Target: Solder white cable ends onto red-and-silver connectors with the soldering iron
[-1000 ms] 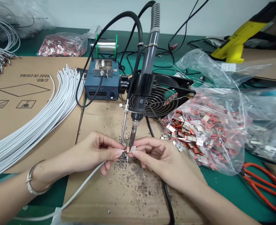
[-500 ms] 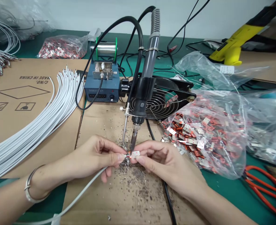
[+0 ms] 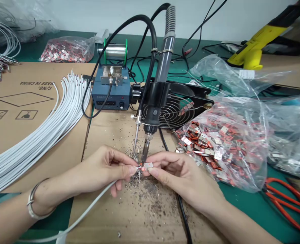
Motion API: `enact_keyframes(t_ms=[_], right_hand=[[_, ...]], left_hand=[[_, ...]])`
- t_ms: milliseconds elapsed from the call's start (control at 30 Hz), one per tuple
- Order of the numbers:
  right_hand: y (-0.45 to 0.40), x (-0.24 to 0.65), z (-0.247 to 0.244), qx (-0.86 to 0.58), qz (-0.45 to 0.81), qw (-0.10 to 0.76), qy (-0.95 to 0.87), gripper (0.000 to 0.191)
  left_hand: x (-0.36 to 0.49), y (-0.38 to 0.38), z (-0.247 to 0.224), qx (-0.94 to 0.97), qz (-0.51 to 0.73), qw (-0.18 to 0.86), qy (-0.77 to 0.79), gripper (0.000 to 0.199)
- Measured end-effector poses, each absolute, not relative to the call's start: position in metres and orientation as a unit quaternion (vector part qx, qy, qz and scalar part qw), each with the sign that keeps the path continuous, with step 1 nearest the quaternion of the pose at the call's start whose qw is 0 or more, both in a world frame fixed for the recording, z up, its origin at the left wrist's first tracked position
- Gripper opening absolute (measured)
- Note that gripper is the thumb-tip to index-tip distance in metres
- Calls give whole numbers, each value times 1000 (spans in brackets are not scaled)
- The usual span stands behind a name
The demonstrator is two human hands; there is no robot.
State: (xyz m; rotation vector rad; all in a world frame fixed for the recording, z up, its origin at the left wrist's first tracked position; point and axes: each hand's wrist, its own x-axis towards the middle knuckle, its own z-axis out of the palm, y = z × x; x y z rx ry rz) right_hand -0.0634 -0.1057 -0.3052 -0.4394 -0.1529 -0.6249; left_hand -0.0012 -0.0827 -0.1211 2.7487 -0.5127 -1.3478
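Between thumb and fingers, my left hand (image 3: 114, 167) pinches the end of a white cable (image 3: 94, 203), whose length trails down to the lower left. My right hand (image 3: 175, 173) is closed on a small USB connector (image 3: 148, 165) with a metal shell and an orange-red part. Cable end and connector meet under the tip of a soldering iron (image 3: 146, 149), which is held upright in a stand. A thin bent solder feed tube (image 3: 136, 142) ends just left of the tip. Fingers and the tip partly hide the joint itself.
A bundle of white cables (image 3: 50, 125) lies left on cardboard. Behind stand a blue solder feeder (image 3: 111, 91), a solder spool (image 3: 113, 52) and a black fan (image 3: 165, 115). Right are a bag of connectors (image 3: 223, 142) and orange-handled scissors (image 3: 287, 200). Solder scraps litter the cardboard (image 3: 109, 217).
The connector has tilted slightly and its orange-red part shows more beside the iron tip. Both hands keep their grip in nearly the same place.
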Motion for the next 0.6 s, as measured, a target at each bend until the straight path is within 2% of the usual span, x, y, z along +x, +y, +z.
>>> enact_keyframes(t_ms=[233, 600], right_hand=[[-103, -61, -304, -259, -316, 912, -18, 12], [-100, -63, -303, -254, -312, 914, -43, 13]], left_hand=[[4, -79, -122, 890, -420, -1, -178, 25], [0, -81, -121, 891, -423, 4, -163, 25]])
